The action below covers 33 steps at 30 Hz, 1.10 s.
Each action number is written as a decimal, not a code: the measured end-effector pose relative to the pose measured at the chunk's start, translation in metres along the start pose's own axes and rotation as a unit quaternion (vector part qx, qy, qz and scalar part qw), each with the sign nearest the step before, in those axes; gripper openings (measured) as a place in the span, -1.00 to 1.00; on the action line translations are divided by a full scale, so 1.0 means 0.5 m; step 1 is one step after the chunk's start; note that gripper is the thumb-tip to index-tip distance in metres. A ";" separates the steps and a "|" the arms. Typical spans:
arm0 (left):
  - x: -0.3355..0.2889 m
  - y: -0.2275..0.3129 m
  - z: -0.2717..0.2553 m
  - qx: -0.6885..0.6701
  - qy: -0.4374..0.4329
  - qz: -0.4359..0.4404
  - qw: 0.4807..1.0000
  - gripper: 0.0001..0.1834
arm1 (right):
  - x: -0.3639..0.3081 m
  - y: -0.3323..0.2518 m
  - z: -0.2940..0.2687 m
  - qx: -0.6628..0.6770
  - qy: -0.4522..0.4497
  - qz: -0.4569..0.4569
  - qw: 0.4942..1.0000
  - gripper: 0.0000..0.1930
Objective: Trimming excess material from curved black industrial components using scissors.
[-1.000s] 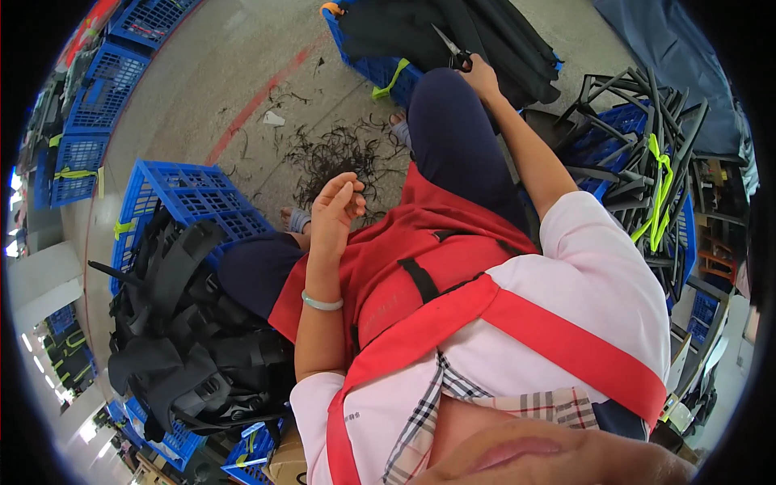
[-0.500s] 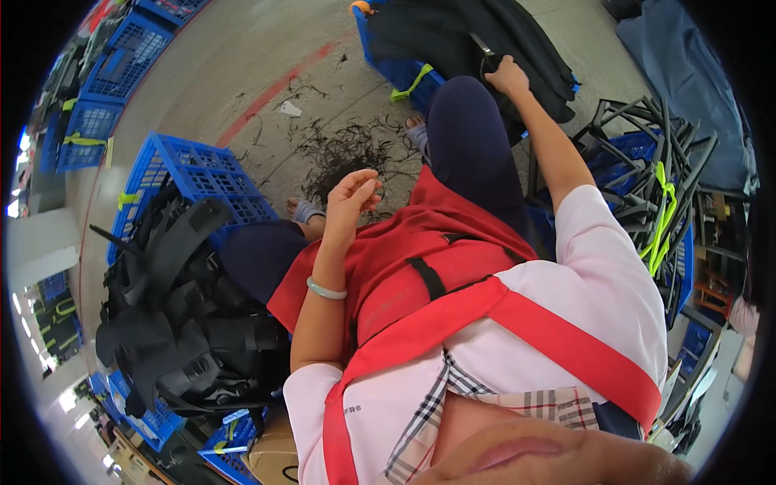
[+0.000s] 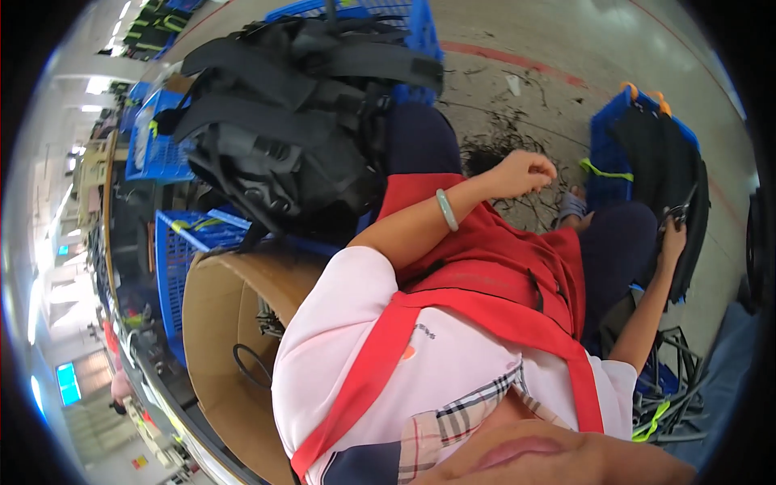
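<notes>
A red fabric piece lies across my lap. Above its far edge is my left hand, a pale green bangle on the wrist and the fingers curled closed with nothing visible in them. My right hand is stretched out to the right and grips small scissors against black fabric. That fabric hangs out of a blue crate. Dark thread clippings litter the floor beyond my knees.
A blue crate heaped with black strapped bags stands at my left. An open cardboard box with a black cord sits close by my side. More blue crates line the far left. Black and yellow-green straps lie at lower right.
The view has swung sharply left, bringing the bag-filled crate and the cardboard box to the middle. My left hand stays curled above the red fabric. My right hand stays at the black fabric.
</notes>
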State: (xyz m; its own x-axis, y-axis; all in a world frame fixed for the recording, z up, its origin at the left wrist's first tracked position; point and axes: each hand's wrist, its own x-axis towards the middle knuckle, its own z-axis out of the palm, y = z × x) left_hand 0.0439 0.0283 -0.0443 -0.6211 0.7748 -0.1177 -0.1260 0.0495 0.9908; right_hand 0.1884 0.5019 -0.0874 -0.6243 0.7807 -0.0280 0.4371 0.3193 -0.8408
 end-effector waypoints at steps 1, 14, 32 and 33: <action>-0.017 0.017 -0.039 -0.006 0.041 0.012 0.999 -0.81 | -0.046 -0.136 0.073 0.089 -0.025 0.008 0.996 -0.72; -0.295 0.388 -0.564 0.615 0.605 0.211 0.458 -0.56 | -0.234 -0.354 0.405 -0.078 -0.294 -0.336 0.891 -0.79; -0.289 0.350 -0.541 0.022 0.582 0.186 0.791 -0.20 | -0.259 -0.374 0.376 -0.055 -0.278 -0.249 0.926 -0.76; -0.300 0.330 -0.550 0.211 0.620 0.153 0.740 -0.08 | -0.271 -0.392 0.388 -0.060 -0.295 -0.250 0.920 -0.74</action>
State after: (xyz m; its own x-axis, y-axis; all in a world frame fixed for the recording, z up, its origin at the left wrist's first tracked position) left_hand -0.0964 -0.2528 0.1185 -0.8362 -0.3704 0.4045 0.2578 0.3856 0.8859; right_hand 0.0618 0.2291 -0.0236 -0.9942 0.1041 0.0276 0.0463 0.6441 -0.7636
